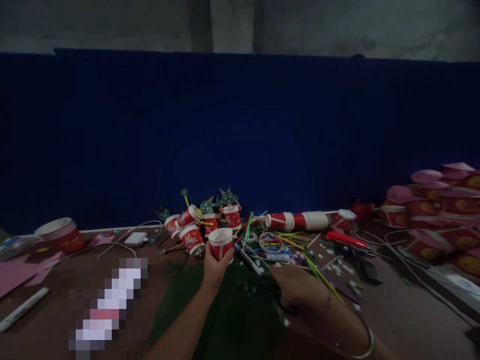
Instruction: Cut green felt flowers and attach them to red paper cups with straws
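Note:
My left hand (215,270) is closed round a red paper cup (220,245) with a white rim, held upright over the dark green sheet on the table. To the right, my right hand (294,287) is curled with the palm down, and a dark curved loop (288,306) shows under it. Its fingertips are in shadow, and I cannot make out what the loop belongs to. Just behind the held cup lie several red cups with straws, and one figure cup (231,216) stands with a green paper head (228,196). A capped marker (250,262) lies between my hands.
Coloured straws (292,240) and white paper scraps are scattered right of centre, near a red-handled tool (347,239). Cups with pink tops (427,200) pile up at right. A cup stack (62,235), a white adapter (136,239) and pink paper (17,275) are at left. Cables cross the table.

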The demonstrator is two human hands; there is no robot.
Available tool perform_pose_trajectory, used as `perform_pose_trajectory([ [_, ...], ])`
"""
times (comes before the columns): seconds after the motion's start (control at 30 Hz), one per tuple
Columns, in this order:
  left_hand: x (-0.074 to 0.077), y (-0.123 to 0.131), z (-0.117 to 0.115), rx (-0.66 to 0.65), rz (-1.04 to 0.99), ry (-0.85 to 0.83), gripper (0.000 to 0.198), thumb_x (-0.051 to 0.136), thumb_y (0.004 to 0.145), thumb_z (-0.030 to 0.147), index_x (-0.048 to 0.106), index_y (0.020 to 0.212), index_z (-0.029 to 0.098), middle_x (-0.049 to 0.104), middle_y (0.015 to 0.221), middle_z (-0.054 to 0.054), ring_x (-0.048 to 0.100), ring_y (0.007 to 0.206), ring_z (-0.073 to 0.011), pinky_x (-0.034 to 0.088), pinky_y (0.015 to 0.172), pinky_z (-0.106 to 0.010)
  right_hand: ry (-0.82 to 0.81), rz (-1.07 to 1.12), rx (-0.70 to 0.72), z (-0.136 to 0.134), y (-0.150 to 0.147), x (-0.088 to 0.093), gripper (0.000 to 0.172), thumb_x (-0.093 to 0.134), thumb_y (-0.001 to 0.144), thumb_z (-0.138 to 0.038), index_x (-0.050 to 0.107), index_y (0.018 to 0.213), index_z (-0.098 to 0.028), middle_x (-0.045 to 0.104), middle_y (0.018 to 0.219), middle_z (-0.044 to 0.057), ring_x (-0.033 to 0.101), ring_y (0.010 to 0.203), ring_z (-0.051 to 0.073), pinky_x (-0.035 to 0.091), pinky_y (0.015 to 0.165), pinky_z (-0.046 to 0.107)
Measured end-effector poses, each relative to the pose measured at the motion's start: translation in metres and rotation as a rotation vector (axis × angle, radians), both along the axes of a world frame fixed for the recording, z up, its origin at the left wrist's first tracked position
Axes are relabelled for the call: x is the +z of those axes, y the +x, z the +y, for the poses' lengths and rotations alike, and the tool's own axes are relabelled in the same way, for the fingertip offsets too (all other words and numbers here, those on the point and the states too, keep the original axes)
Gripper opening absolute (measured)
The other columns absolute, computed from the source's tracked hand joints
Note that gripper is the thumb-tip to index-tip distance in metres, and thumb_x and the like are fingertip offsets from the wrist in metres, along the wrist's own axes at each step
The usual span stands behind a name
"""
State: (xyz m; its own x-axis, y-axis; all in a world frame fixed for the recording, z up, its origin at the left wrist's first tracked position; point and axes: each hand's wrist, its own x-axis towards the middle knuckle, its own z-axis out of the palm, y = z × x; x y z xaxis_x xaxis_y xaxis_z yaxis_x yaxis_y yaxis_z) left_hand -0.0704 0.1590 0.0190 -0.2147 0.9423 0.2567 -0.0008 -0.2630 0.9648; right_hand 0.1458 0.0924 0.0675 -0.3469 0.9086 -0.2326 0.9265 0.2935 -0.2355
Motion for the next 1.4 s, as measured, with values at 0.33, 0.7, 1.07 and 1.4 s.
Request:
perform_pose_trajectory([
  [0.33, 0.000, 0.003, -0.002, -0.065, 0.071, 0.000, 0.059, 0.074, 0.056, 0.033, 0.050, 0.108, 0.017, 0.063, 0.099, -0.008, 0.060, 0.095, -0.0252, 0.046, 0.083, -0.037, 0.117, -0.006, -0.206, 0.033, 0.015, 0.003, 0.024, 0.048, 0.073, -0.011, 0.069, 0.082, -0.016, 0.069, 0.082, 0.010, 0.063, 0.081, 0.022, 0.042, 0.068, 0.027],
  [0.7, 0.001, 0.006, -0.008, -0.125, 0.093, 0.026, 0.066, 0.073, 0.059, 0.030, 0.044, 0.117, 0.019, 0.059, 0.107, -0.009, 0.057, 0.100, -0.0243, 0.042, 0.090, -0.038, 0.201, -0.218, -0.328, 0.035, 0.001, 0.002, 0.023, 0.047, 0.078, -0.009, 0.066, 0.091, -0.013, 0.068, 0.090, 0.017, 0.064, 0.086, 0.026, 0.044, 0.072, 0.032],
  [1.07, -0.001, 0.006, -0.008, -0.138, 0.102, 0.031, 0.064, 0.072, 0.059, 0.031, 0.043, 0.115, 0.020, 0.058, 0.109, -0.009, 0.056, 0.102, -0.0239, 0.042, 0.091, -0.036, 0.181, -0.188, -0.299, 0.026, 0.008, 0.011, 0.021, 0.051, 0.071, -0.010, 0.065, 0.086, -0.012, 0.067, 0.090, 0.015, 0.063, 0.083, 0.027, 0.041, 0.066, 0.030],
  [1.4, -0.007, 0.007, -0.007, -0.140, 0.203, 0.062, 0.066, 0.069, 0.063, 0.031, 0.039, 0.120, 0.018, 0.057, 0.110, -0.009, 0.056, 0.102, -0.0232, 0.042, 0.092, -0.038, 0.199, 0.971, -0.387, 0.023, 0.037, 0.043, 0.009, 0.057, 0.071, -0.023, 0.059, 0.078, -0.018, 0.061, 0.065, 0.001, 0.056, 0.057, 0.014, 0.041, 0.052, 0.025],
])
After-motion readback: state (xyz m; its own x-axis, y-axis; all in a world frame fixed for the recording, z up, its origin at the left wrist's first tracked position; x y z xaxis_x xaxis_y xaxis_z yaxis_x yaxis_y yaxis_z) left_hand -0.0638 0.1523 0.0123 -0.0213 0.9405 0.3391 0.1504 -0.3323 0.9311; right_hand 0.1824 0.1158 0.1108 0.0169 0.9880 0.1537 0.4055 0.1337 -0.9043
